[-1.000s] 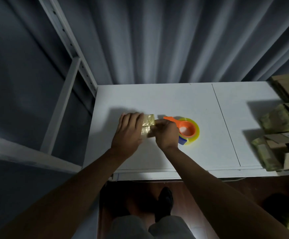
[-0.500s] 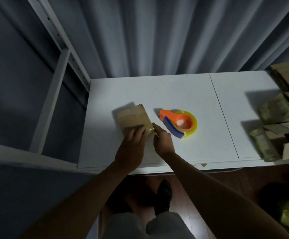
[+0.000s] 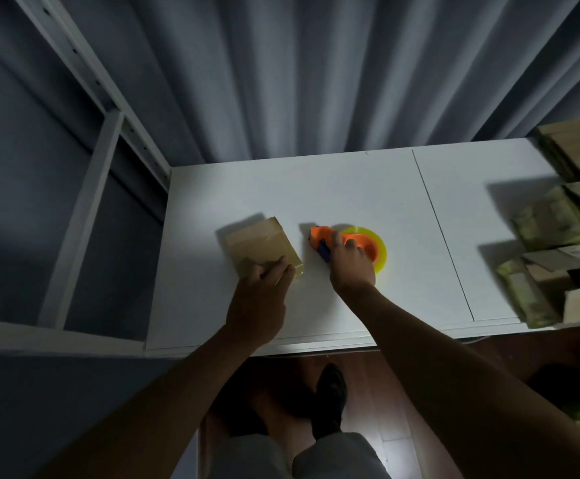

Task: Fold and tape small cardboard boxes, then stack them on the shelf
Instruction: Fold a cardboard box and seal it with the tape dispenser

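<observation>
A small brown cardboard box (image 3: 259,244) lies flat on the white table (image 3: 350,188), left of centre. My left hand (image 3: 261,290) holds its near edge, fingers curled over the top. Just right of the box sits an orange and blue tape dispenser (image 3: 368,242) carrying a yellow tape roll. My right hand (image 3: 350,262) lies over the dispenser's near side with thumb and fingers curled around its handle, hiding much of the blue part.
A pile of folded and flat cardboard boxes (image 3: 558,250) crowds the table's right end. A white metal shelf frame (image 3: 84,209) stands to the left of the table. Grey curtains hang behind. My legs and a dark shoe (image 3: 328,399) are below the table edge.
The box was turned and laid flat, with my left hand sliding to its near edge. My right hand left the box and moved right onto the tape dispenser.
</observation>
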